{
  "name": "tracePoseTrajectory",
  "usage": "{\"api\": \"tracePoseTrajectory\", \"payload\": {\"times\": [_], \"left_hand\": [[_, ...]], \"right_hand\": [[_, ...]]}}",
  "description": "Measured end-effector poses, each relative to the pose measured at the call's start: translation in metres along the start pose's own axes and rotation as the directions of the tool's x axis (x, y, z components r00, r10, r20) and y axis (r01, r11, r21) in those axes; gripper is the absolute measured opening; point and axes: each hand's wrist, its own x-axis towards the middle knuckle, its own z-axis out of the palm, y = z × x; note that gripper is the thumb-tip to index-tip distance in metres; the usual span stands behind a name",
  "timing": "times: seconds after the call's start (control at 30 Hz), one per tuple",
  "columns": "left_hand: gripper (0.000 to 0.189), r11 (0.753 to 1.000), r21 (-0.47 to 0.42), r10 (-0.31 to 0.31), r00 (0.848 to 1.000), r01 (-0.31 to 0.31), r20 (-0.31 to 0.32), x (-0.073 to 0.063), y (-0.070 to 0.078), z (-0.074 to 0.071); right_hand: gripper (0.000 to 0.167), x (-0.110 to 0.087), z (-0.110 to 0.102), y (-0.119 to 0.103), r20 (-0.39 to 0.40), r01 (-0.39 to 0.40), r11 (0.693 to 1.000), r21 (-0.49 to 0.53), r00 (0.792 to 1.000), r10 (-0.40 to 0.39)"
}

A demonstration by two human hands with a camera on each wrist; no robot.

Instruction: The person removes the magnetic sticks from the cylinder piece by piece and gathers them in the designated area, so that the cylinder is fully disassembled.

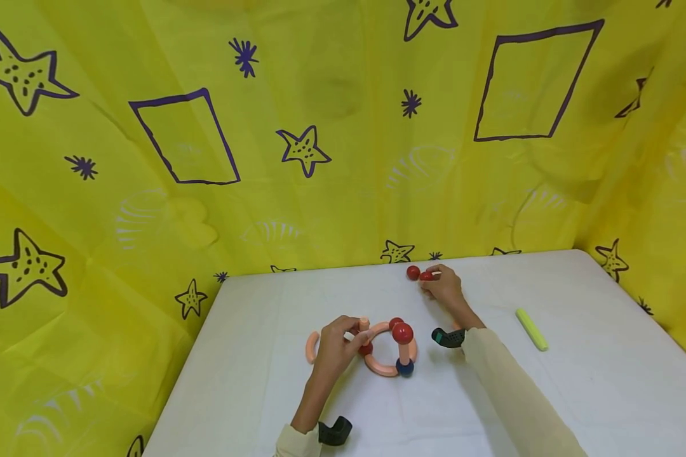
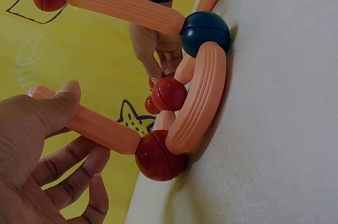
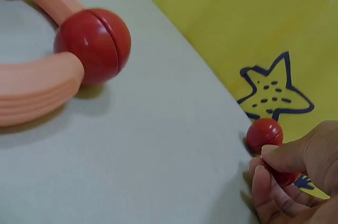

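Observation:
My left hand (image 1: 334,346) pinches a straight peach-coloured magnetic stick (image 2: 108,129) between thumb and fingers. The stick's lower end meets a red ball (image 2: 158,155) on a ring of curved peach-coloured sticks (image 1: 380,369) lying on the table. Also in the ring are another red ball (image 3: 92,47) and a dark blue ball (image 2: 205,33). From the blue ball a second straight stick (image 2: 124,10) stands up, topped by a red ball (image 1: 403,333). At the table's far edge, my right hand (image 1: 446,289) pinches a red ball (image 3: 286,177), partly covered by the fingers. Beside it lies another red ball (image 3: 265,134).
A loose curved stick (image 1: 311,347) lies left of the ring, partly behind the left hand. On the right lies a yellow-green stick (image 1: 531,329). A yellow sheet (image 1: 343,209) with star drawings hangs behind the white table (image 1: 263,317).

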Motion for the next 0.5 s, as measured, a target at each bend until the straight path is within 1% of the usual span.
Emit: {"api": "tracePoseTrajectory", "payload": {"times": [0.13,0.2,0.33,0.43,0.5], "left_hand": [[0.013,1.000,-0.006,-0.004,1.000,0.004,0.003,0.000,0.000,0.000],[0.012,1.000,-0.006,-0.005,1.000,0.005,0.000,0.000,0.000,0.000],[0.010,1.000,-0.002,0.027,1.000,-0.027,-0.009,0.000,-0.001,0.002],[0.010,0.999,-0.004,0.053,0.999,-0.053,-0.011,0.001,-0.002,0.002],[0.009,0.999,-0.001,0.049,0.999,-0.049,-0.013,0.001,-0.003,0.002]], "right_hand": [[0.046,0.006,-0.001,0.003,0.007,-0.048,0.999,0.008,0.999,0.048],[0.046,0.008,-0.001,0.003,0.009,-0.045,0.999,0.016,0.999,0.045],[0.047,0.012,-0.002,0.004,0.003,-0.029,0.999,0.023,1.000,0.029],[0.048,0.014,-0.002,0.003,0.000,-0.038,0.999,0.023,0.999,0.038],[0.050,0.015,-0.001,0.002,0.003,-0.046,0.999,0.021,0.999,0.046]]}}
